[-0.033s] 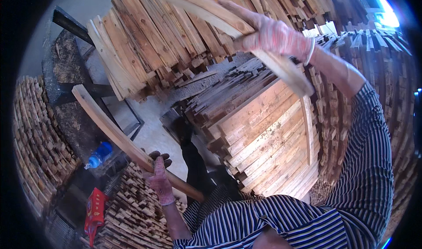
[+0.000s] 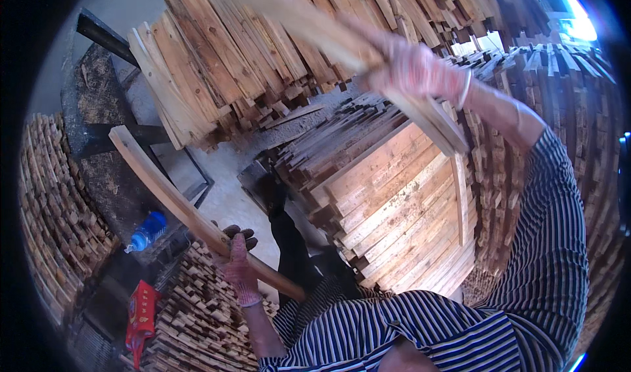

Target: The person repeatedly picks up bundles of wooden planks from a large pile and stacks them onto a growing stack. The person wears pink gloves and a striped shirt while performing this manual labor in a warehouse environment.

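Noted my left hand [image 2: 235, 261] clamped on a wooden slat [image 2: 177, 204] running up-left to down-right, while my right hand [image 2: 413, 69], raised and well apart, gripped a second slat [image 2: 342, 40] above the stacked boards [image 2: 394, 194], likewise slanted.

A flat red packet [image 2: 140, 319] lies lower left, beside stacked slats [image 2: 197, 319].

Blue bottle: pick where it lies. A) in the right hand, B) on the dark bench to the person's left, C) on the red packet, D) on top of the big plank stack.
B: the blue bottle lies on its side on the dark bench, left of the left hand gripping a wooden slat.
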A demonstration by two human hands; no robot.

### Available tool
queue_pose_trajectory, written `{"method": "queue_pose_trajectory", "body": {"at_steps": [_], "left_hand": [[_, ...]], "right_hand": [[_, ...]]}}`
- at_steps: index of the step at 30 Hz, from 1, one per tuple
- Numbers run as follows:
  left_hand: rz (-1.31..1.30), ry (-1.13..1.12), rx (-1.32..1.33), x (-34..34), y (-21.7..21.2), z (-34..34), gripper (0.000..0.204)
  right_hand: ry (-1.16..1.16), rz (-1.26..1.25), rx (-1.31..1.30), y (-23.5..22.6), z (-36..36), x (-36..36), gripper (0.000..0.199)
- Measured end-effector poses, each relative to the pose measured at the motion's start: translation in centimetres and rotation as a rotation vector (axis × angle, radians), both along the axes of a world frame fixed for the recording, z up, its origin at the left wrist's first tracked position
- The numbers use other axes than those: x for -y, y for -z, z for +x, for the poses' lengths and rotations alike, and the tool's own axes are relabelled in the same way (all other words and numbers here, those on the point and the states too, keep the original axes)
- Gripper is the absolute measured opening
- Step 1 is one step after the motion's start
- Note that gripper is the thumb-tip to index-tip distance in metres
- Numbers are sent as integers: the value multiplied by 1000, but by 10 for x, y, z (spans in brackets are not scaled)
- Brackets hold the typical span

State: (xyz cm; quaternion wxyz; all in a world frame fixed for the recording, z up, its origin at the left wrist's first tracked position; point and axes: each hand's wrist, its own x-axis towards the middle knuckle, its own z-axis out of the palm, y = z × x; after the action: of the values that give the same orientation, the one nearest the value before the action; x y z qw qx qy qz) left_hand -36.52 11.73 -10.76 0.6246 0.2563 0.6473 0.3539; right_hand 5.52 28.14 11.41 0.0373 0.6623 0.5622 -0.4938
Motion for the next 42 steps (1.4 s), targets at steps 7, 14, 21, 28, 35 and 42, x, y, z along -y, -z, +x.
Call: {"method": "queue_pose_trajectory", "body": {"at_steps": [7, 14, 21, 28, 35, 42], "left_hand": [[-59, 36, -14, 8, -2, 7, 42], [-85, 6, -61, 14, 14, 1, 48], [-194, 18, 46, 27, 25, 4, 73], [-180, 54, 75, 22, 2, 15, 73], [-76, 235, 44, 3, 1, 21, 55], [187, 410, -142, -65, -80, 70, 71]], "right_hand": [[-523, -563, 123, 58, 91, 33, 102], [-590, -498, 810, 83, 173, 13, 89], [-624, -541, 902, 120, 224, 48, 78], [-726, -721, 914, 111, 196, -2, 74], [-532, -466, 960, 136, 275, 134, 61], [-219, -168, 872, 4, 166, 154, 73]]}}
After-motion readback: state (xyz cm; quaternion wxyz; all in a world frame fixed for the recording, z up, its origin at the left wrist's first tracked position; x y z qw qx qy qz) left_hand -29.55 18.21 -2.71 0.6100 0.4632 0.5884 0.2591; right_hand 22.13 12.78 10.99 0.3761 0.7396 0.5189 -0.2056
